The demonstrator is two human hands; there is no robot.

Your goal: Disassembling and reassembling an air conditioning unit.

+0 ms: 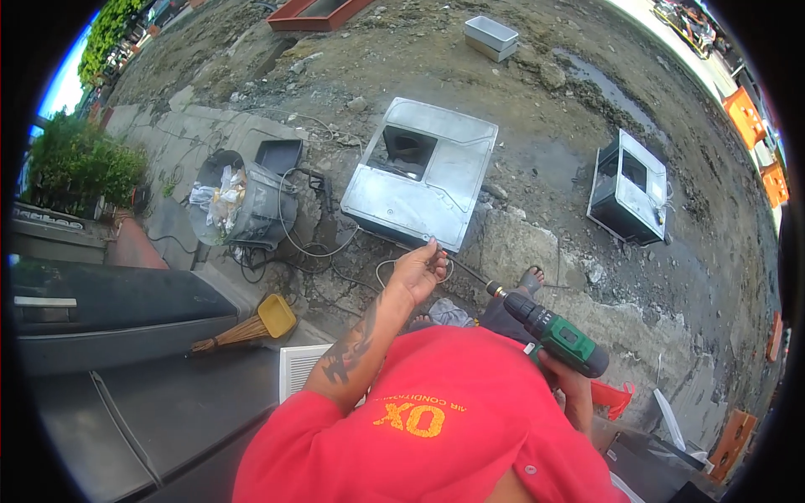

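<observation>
My right hand is wrapped round the grip of a green and black cordless drill. From its chuck a long thin driver bit points up and left to my left hand. The fingers of that hand are pinched together at the near edge of a boxy metal air conditioner housing. Whatever they grip, the bit's tip or something small, is hidden. The housing lies on the ground with a square opening in its grey top, through which dark inner parts show.
Left of the housing stands a grey bin with crumpled waste, hoses and cables around it. A second metal unit sits to the right, a white tub farther back. A yellow dustpan and broom lie near left; my bare foot is by the drill.
</observation>
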